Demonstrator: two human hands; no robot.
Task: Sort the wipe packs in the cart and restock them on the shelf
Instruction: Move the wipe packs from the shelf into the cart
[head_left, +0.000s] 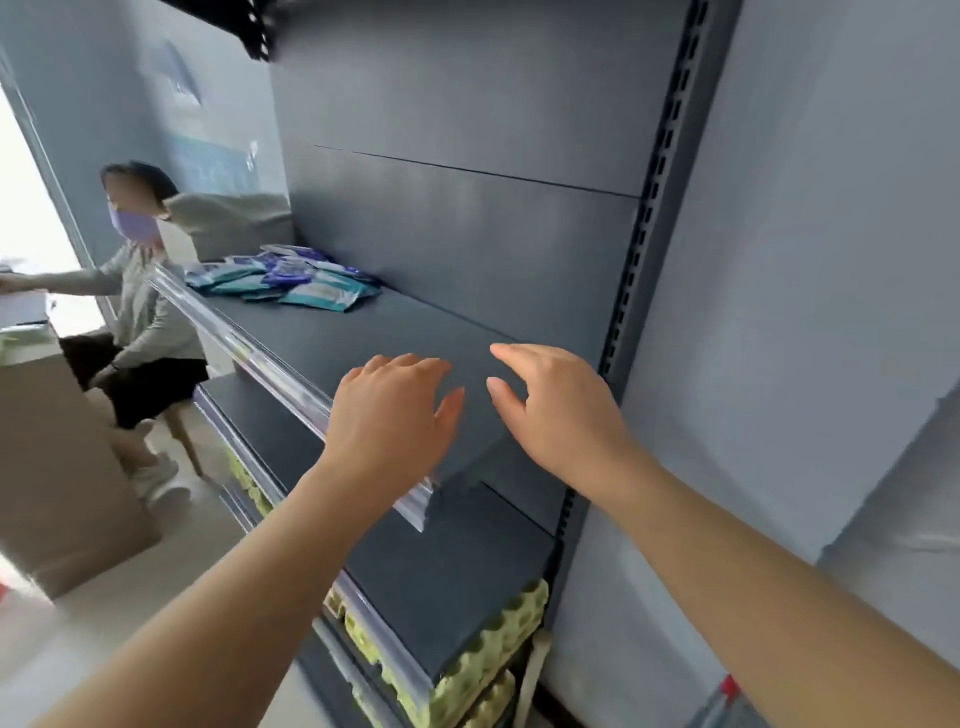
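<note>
Our left hand (395, 410) and right hand (561, 410) hover empty, fingers relaxed, over the bare near end of the shelf (363, 338), while the wipe packs (291, 278) lie heaped well beyond and leftward, nearer our left hand.

I see the wipe packs (291, 280) heaped at the far left end of the shelf (363, 332), near its back panel. My left hand (389, 415) and right hand (561, 410) are side by side over its near end. Below it is a lower shelf (447, 587), with what may be egg trays (483, 654) underneath.
</note>
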